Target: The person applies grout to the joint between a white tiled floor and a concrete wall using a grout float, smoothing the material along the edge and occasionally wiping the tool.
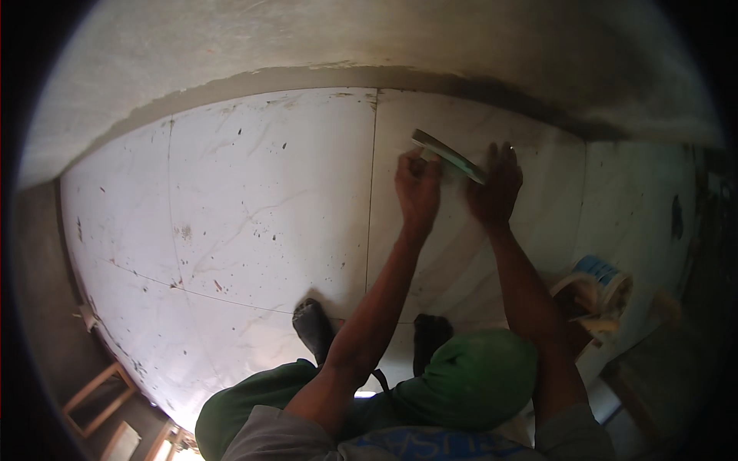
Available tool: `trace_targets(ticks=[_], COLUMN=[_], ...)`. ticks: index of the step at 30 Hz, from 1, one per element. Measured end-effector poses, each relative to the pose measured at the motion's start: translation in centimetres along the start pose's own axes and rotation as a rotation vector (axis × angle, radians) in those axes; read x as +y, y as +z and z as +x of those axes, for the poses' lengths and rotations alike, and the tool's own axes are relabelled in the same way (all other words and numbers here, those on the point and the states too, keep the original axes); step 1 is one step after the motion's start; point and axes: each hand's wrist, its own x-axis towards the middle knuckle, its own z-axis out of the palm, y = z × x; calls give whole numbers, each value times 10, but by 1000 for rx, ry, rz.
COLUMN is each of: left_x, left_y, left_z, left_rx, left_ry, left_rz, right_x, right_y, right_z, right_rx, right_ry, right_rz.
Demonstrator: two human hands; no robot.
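Note:
My left hand (419, 188) is closed around the pale handle of a flat trowel (450, 155). The trowel is tilted, so its long narrow blade shows nearly edge-on, with a greenish sheen, above the tiles. At the blade's right end is my right hand (496, 184), fingers stretched out away from me and the base of the hand against or very near the trowel. Shadow and blur hide the exact contact there. Below both hands lie large white marbled tiles (477, 253) with thin dark joints.
A bare cement wall (369, 38) rises along the far edge, with a rough grey strip at its foot. A bucket (615, 288) with a blue label lies at the right. Wooden frames (96, 399) stand at lower left. Dark specks dot the left tiles (254, 200).

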Motion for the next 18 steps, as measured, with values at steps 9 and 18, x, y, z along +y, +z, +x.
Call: trace_targets(ticks=[9,18], left_x=[-7,23], left_y=[-37,0], left_z=[-37,-66], left_rx=[-110,-143], left_ry=[-65,71], left_rz=[-200,-94], right_x=[-72,-83], right_y=[-13,-112], right_z=[-82,-44], right_rx=[-62,-77], right_ry=[228,594], right_rz=[145,1475])
